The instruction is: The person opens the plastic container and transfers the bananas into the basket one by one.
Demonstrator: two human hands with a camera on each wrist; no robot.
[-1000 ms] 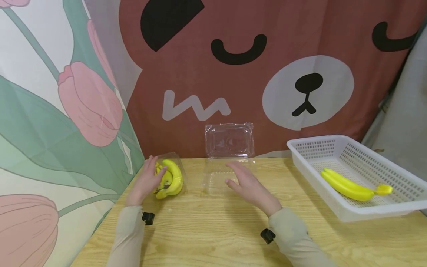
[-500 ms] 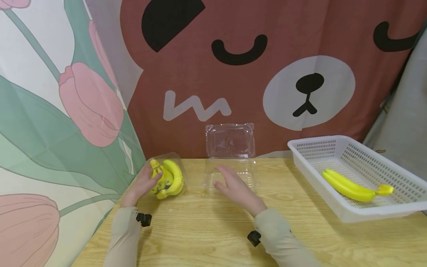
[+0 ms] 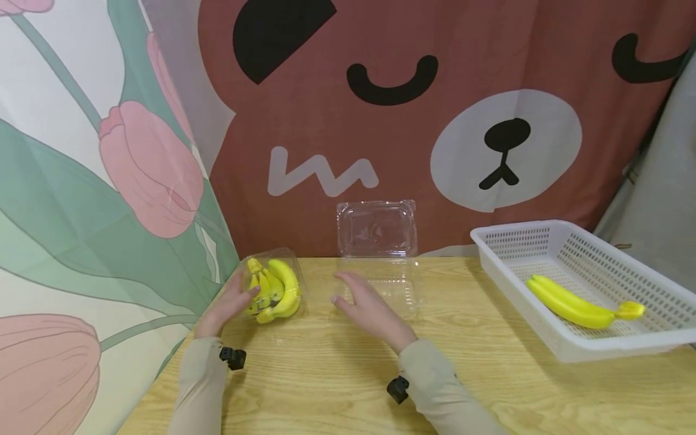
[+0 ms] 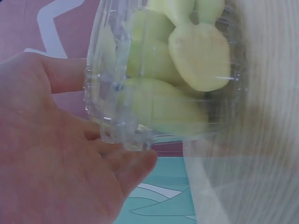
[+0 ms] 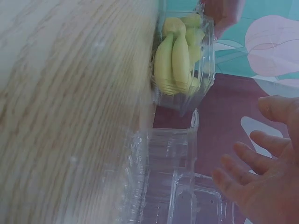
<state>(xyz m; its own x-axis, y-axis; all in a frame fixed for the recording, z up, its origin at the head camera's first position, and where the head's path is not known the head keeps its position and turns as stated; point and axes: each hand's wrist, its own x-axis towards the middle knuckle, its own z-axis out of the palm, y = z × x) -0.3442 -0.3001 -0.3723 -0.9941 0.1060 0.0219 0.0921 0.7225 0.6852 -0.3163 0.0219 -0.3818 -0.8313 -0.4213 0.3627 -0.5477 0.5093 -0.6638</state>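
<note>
The hands are relaxed, grasping nothing: the left hand (image 3: pixel 227 306) beside the banana box (image 3: pixel 300 275), at nine o'clock from the right hand (image 3: pixel 372 308). The right has just shifted that way, so both seem turned to that box.

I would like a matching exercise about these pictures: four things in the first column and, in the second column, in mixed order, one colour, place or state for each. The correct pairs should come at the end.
Column one
1. Empty clamshell container
2. Perforated basket
3. Table
4. Filled clamshell container

Column two
A. Pale wood grain
B. At the left in the head view, with yellow bananas showing through it
C. White, at the right in the head view
D. Its clear lid stands open

Pairs: 1-D, 2-C, 3-A, 4-B
</note>
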